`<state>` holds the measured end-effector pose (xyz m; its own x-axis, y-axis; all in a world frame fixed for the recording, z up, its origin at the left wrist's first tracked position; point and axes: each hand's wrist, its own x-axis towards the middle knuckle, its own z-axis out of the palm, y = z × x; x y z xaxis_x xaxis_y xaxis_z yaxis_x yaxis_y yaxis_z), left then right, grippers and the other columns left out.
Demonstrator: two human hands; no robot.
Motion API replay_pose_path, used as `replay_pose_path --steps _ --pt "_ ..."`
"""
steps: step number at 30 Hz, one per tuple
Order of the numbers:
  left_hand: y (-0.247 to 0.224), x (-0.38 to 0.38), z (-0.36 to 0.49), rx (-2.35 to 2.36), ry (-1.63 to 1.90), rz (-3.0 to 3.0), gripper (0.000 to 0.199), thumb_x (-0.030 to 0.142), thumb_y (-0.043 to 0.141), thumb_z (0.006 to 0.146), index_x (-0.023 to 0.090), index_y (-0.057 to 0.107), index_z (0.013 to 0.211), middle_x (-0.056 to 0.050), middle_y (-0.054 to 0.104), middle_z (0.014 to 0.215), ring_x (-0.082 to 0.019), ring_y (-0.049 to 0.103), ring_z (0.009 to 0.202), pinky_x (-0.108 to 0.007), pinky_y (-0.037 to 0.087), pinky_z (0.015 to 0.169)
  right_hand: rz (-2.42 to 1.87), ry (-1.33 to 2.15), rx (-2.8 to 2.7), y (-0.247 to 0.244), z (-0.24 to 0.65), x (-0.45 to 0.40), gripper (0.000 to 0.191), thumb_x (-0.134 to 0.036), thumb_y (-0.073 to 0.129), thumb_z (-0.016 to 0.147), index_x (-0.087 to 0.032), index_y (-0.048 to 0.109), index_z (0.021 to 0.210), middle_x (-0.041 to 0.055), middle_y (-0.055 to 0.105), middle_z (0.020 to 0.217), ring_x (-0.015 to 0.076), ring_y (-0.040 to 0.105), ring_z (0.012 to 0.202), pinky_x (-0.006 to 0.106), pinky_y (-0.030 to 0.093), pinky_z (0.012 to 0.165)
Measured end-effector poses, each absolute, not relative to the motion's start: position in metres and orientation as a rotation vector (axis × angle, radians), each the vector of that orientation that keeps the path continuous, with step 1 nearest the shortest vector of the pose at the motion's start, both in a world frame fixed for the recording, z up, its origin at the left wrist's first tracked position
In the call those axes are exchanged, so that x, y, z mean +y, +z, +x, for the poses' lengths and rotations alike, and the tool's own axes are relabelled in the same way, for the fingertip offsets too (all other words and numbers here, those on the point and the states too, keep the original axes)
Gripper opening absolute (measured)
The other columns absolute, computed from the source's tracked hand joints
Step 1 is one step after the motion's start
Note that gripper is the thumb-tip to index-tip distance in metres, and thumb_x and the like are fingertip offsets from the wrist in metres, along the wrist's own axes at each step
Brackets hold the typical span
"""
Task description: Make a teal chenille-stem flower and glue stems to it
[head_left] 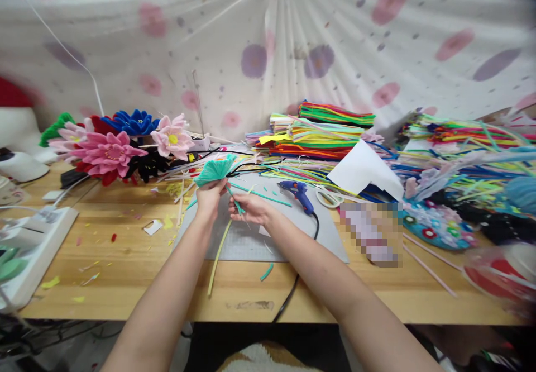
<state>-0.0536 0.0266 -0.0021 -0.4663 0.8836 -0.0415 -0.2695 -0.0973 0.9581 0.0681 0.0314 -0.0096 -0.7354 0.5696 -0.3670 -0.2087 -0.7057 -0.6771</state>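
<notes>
My left hand (210, 194) is closed round the base of a teal pipe-cleaner flower (215, 171), holding it tilted above the grey cutting mat (243, 249). Just to its right, my right hand (250, 209) pinches a teal pipe cleaner (237, 204) that runs down from the flower's base. A yellow pipe cleaner (216, 260) lies below my hands, partly on the mat and partly over the table. Another teal pipe cleaner (272, 198) lies on the mat behind my right hand. A short teal piece (267, 271) rests near the mat's front edge.
A blue glue gun (298, 192) with a black cord and white-handled scissors (329, 197) lie to the right. Finished flowers (111, 154) stand at left, behind a white power strip (46, 254). Bundled pipe cleaners (322, 132) are stacked at the back.
</notes>
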Motion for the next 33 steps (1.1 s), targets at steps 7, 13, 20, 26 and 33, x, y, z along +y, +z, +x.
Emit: replay_pose_path --steps 7,13,20,26,33 --pt "0.004 0.031 -0.052 1.353 1.708 0.688 0.026 0.03 0.076 0.046 0.011 0.065 0.06 -0.002 0.061 0.055 -0.01 0.052 0.047 -0.025 0.044 0.049 -1.088 1.916 -1.229 -0.011 0.058 0.035 0.021 -0.021 0.036 0.089 -0.018 0.046 0.071 -0.0043 0.046 0.056 0.0072 0.045 0.048 0.028 0.048 0.062" --pt "0.011 0.035 -0.049 1.348 1.799 0.595 0.024 0.026 0.075 0.046 0.011 0.064 0.061 -0.002 0.061 0.054 -0.01 0.053 0.047 -0.024 0.043 0.048 -1.178 0.715 -2.073 -0.008 0.064 0.037 0.012 -0.025 0.048 0.082 -0.022 0.052 0.071 0.003 0.059 0.074 0.0177 0.054 0.082 0.028 0.038 0.074" --pt "0.007 0.036 -0.053 1.271 1.853 0.48 0.021 0.019 0.074 0.047 0.012 0.059 0.06 0.0 0.06 0.055 -0.01 0.055 0.049 -0.022 0.043 0.05 -1.116 1.15 -1.978 -0.016 0.066 0.032 0.023 -0.029 0.042 0.084 -0.02 0.048 0.064 -0.0045 0.051 0.049 0.0092 0.051 0.045 0.021 0.038 0.052" --pt "0.006 0.037 -0.054 1.271 1.88 0.419 0.014 0.015 0.069 0.053 0.013 0.058 0.061 0.0 0.059 0.057 -0.01 0.055 0.051 -0.023 0.044 0.052 -0.996 1.561 -1.741 -0.026 0.066 0.031 0.025 -0.037 0.048 0.081 -0.018 0.048 0.065 -0.0073 0.05 0.043 0.006 0.046 0.033 0.018 0.037 0.04" --pt "-0.009 0.036 -0.053 1.249 1.757 0.427 0.014 0.018 0.071 0.057 0.012 0.061 0.064 -0.001 0.061 0.06 -0.01 0.057 0.055 -0.02 0.044 0.05 -1.15 1.589 -1.81 -0.022 0.094 0.024 0.021 -0.029 0.052 0.079 -0.016 0.052 0.063 -0.0032 0.058 0.048 0.0066 0.051 0.038 0.018 0.039 0.041"
